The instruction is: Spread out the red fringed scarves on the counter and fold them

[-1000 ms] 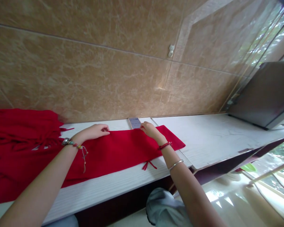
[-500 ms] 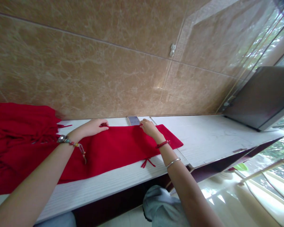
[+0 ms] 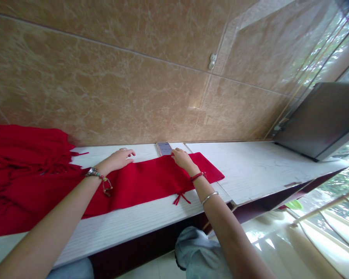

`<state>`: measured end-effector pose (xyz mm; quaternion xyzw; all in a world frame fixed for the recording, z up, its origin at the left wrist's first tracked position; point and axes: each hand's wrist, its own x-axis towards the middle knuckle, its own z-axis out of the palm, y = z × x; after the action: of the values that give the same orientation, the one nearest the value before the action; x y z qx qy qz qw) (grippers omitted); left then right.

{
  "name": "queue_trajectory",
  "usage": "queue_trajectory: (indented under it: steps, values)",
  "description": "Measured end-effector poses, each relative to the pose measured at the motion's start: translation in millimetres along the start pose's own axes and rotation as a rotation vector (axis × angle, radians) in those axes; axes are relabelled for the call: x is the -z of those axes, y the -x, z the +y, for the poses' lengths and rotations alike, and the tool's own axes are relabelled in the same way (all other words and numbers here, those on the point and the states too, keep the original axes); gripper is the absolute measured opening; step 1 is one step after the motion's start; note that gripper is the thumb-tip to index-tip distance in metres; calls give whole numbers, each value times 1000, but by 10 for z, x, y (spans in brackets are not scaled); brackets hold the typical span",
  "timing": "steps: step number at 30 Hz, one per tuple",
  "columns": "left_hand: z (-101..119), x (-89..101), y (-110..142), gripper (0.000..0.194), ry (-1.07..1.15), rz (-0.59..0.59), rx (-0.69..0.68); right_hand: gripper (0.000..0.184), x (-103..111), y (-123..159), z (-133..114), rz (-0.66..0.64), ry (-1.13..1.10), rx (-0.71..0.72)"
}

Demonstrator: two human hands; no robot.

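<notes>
A long red scarf (image 3: 151,178) lies along the white countertop, with a few tassel strands poking out from its near edge. My left hand (image 3: 120,159) rests at the scarf's far edge, its thumb close to the cloth and its fingers apart, so it is open. Further right, my right hand (image 3: 183,159) is closed on the far edge, the fingertips pinching the cloth beside a phone (image 3: 164,148). The scarf's right end lies flat just past my right wrist.
A bunched, fringed red cloth (image 3: 26,147) covers the left of the counter (image 3: 250,166). Behind runs a brown tiled wall (image 3: 119,89) with a small white hook (image 3: 212,61). A large dark box-shaped appliance (image 3: 325,120) stands at the far right, near the window.
My left hand has loosened from the scarf's far edge, its fingers parting. The left part of the scarf has shifted inward and its near edge lies higher. My right hand stays nearly in place.
</notes>
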<state>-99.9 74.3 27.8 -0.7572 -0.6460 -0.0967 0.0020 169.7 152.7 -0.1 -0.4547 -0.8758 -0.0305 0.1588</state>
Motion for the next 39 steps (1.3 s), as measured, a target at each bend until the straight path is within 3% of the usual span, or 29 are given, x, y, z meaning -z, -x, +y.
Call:
queue_trajectory:
  steps: [3, 7, 10, 12, 15, 20, 28, 39]
  values:
    - [233, -103, 149, 37, -100, 15, -75, 23, 85, 43, -17, -16, -14, 38]
    - [909, -239, 492, 38, -71, 21, -362, 22, 351, 209, 6, -32, -66, 159]
    - [1330, -396, 673, 40, -98, 55, -408, 18, 509, 436, 47, -120, -108, 274]
    - [1455, -489, 717, 36, -98, 71, -391, 17, 556, 616, 67, -216, -124, 337]
    - [1482, -560, 708, 30, -89, 87, -382, 26, 561, 865, 79, -309, -133, 390]
    - [1540, -526, 653, 23, -140, 82, -347, 45, 527, 1047, 93, -304, -133, 413]
    - [1713, -487, 600, 19, -217, 91, -315, 35, 551, 1007, 98, -320, -184, 469]
    - [1687, -500, 574, 26, -251, 96, -287, 30, 431, 989, 228, -200, -227, 497]
